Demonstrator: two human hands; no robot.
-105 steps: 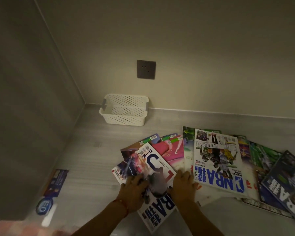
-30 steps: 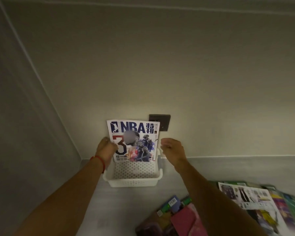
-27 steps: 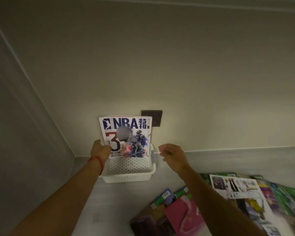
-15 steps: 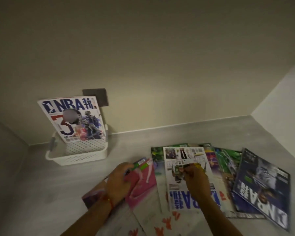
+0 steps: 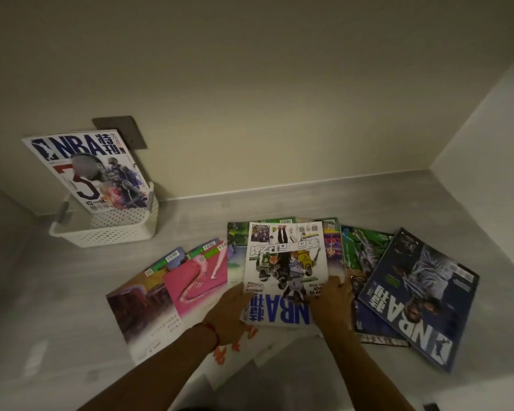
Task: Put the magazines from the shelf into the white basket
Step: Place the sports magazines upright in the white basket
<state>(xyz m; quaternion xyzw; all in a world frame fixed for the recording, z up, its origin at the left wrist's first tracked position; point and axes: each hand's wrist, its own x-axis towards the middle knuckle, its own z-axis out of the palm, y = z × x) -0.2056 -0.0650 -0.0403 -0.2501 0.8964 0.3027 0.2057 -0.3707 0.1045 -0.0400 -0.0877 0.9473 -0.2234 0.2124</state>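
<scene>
A white perforated basket (image 5: 113,234) stands at the back left against the wall. One NBA magazine (image 5: 86,170) stands upright in it, leaning on the wall. Several magazines lie fanned out on the grey shelf (image 5: 279,203). On top in the middle is a white NBA magazine (image 5: 285,262), upside down to me. My left hand (image 5: 230,311) grips its near left edge and my right hand (image 5: 331,305) grips its near right edge. A pink magazine (image 5: 196,277) lies to the left, a dark blue NBA magazine (image 5: 419,292) to the right.
A dark wall plate (image 5: 125,130) sits behind the basket. The side wall (image 5: 493,129) closes the shelf on the right. Green-covered magazines (image 5: 359,250) lie under the pile. The shelf's front edge runs just below my forearms.
My hands left the first magazine standing in the basket and came back to the pile. Both now hold the white NBA magazine's near edges; half a second ago the left hand lay on the pink one.
</scene>
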